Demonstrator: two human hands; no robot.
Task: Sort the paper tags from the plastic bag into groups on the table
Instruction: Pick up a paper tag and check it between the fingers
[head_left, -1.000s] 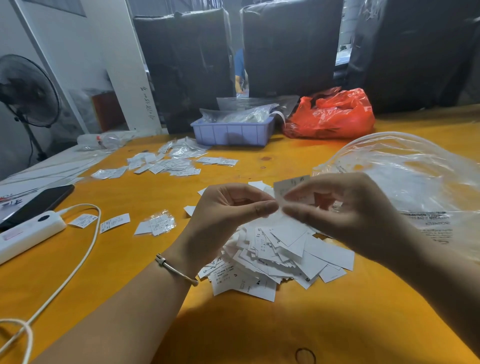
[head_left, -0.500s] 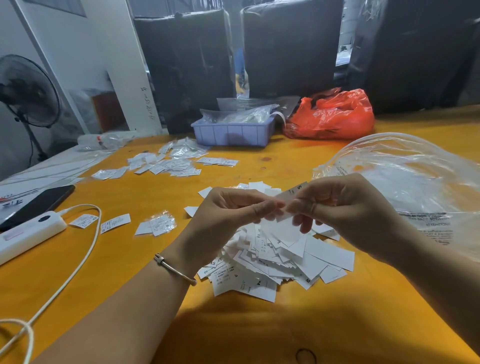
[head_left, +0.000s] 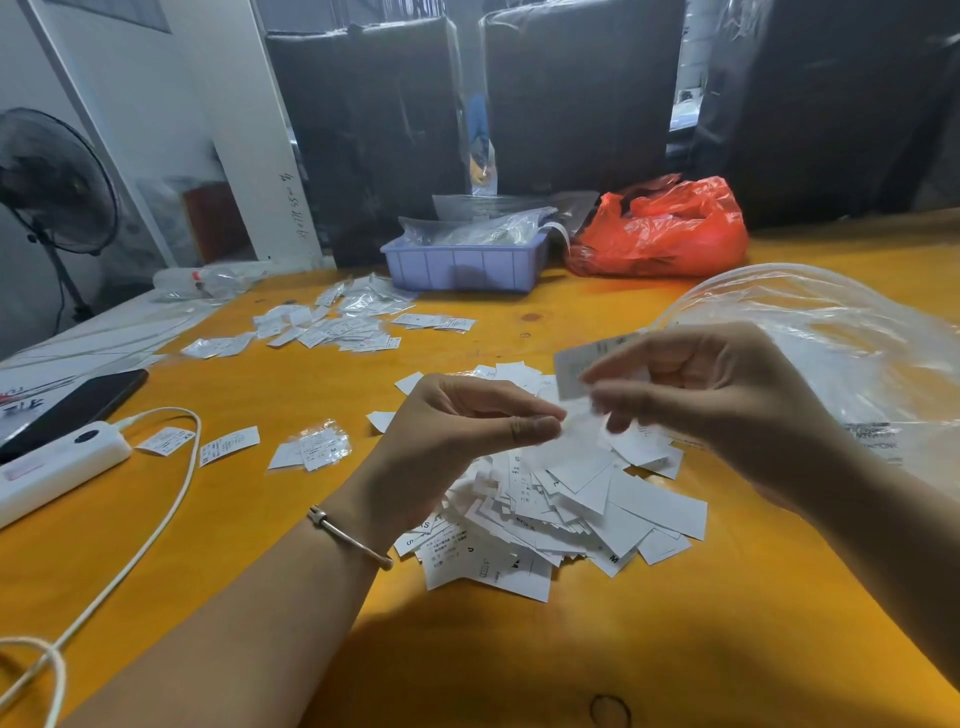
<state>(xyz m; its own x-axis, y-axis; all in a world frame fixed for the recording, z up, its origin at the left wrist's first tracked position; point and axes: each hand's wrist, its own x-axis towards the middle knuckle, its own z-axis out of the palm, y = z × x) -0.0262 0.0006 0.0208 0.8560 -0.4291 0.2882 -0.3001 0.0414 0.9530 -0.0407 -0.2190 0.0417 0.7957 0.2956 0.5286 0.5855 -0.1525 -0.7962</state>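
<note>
A loose pile of white paper tags (head_left: 571, 512) lies on the orange table (head_left: 701, 649) under both hands. My right hand (head_left: 727, 400) pinches one blurred tag (head_left: 574, 369) above the pile. My left hand (head_left: 457, 431), a bracelet on its wrist, presses thumb to forefinger on what looks like a second blurred tag (head_left: 576, 439). The clear plastic bag (head_left: 831, 338) lies just right of my right hand. Sorted tags (head_left: 337, 327) are spread at the far left, and a small group (head_left: 311, 447) lies nearer.
Two single tags (head_left: 228, 444) lie by a white power strip (head_left: 52, 467) with a looping cable (head_left: 156, 519); a black phone (head_left: 78, 405) sits behind it. A blue tray (head_left: 462, 265) and a red bag (head_left: 660, 234) stand at the back edge. A fan (head_left: 52, 182) stands left.
The hands met over the pile on a tag; now they have drawn apart, the right hand lifting its tag up and to the right.
</note>
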